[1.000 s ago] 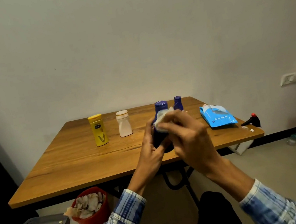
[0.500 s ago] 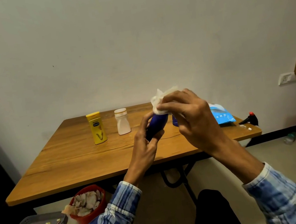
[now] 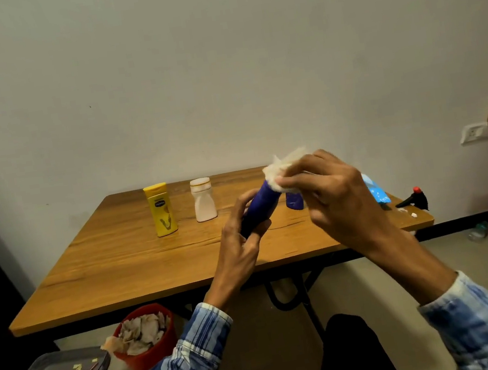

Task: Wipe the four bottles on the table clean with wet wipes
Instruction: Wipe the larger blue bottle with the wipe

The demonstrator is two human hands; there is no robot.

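The counter (image 3: 127, 259) is a flat slab of wood-grain board with a smooth, faintly glossy face on a dark metal frame. Below its near edge a round red bin (image 3: 153, 350) is standing heaped with crumpled used wipes.

The right hand (image 3: 336, 199) is closing around a wet wipe (image 3: 281, 169), a thin, soft, bunched white sheet, and is pressing it over the cap end of the blue bottle (image 3: 261, 206). The left hand (image 3: 241, 248) is gripping the lower end of that bottle, holding it tilted in the air above the counter's middle. The bottle is slim, rounded and looks like slick plastic.

Risks, as judged:
- A damp wipe on smooth plastic is likely lowering friction; the left hand's grip sits low on the body, so a firm rub at the top could twist the bottle loose and drop it onto the counter.
- A falling bottle could knock the second blue bottle (image 3: 294, 201), standing just behind and partly hidden.
- Rubbing at the cap could loosen it; whether it is sealed cannot be told.

The yellow bottle (image 3: 161, 210), flat-sided with a square cap, and the white bottle (image 3: 203, 199), waisted and matte-looking, are standing upright further left, apart from each other. The wipe pack (image 3: 376, 190), blue soft film, is lying behind the right hand, mostly hidden.
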